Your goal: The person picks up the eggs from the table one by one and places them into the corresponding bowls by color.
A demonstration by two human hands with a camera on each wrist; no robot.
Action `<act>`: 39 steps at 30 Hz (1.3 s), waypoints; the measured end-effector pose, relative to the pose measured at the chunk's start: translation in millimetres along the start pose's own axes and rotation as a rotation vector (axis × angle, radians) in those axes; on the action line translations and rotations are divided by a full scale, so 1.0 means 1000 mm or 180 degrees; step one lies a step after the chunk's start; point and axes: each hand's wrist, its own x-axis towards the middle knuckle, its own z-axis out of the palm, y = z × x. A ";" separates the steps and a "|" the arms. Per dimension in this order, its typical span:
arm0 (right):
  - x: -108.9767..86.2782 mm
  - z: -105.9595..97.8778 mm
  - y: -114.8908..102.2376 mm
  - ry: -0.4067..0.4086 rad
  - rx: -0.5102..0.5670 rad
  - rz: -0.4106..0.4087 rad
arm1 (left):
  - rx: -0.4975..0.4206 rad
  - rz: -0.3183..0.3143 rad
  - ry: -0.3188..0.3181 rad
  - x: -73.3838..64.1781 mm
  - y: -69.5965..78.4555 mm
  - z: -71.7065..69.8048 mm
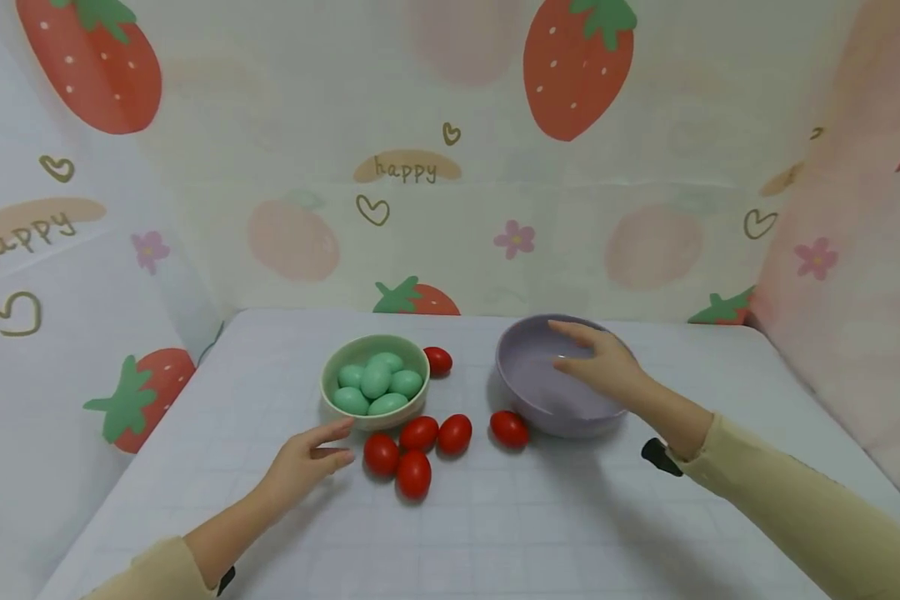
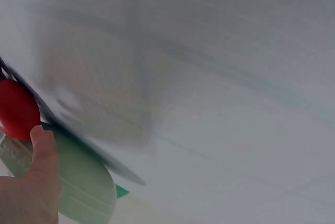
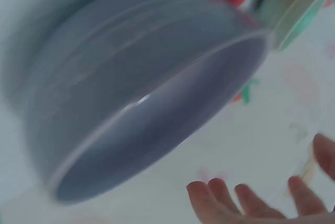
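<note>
My left hand (image 1: 300, 468) is held just left of the red eggs (image 1: 381, 455), its fingertips right at the front rim of a pale green bowl (image 1: 339, 411). Nothing is in its grasp. Several light green eggs (image 1: 376, 380) fill that bowl. Over a larger purple bowl (image 1: 570, 422) hovers my right hand (image 1: 606, 367), with fingers spread apart and holding nothing. From the right wrist, the purple bowl's wall (image 3: 104, 77) shows close by, and the right hand's fingers (image 3: 251, 200) are outstretched beyond its rim. A thumb overlaps a red egg (image 2: 18, 110) in the left wrist view.
One red egg (image 1: 509, 429) lies beside the purple bowl's left front side, and another red egg (image 1: 438, 361) lies behind the green bowl's right edge. The white table (image 1: 495, 533) meets a backdrop (image 1: 457, 233) printed with strawberries at its far edge.
</note>
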 end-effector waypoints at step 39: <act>-0.014 -0.010 0.124 0.0466 0.2602 0.0678 | 0.0589 0.0114 0.0029 0.013 0.005 0.038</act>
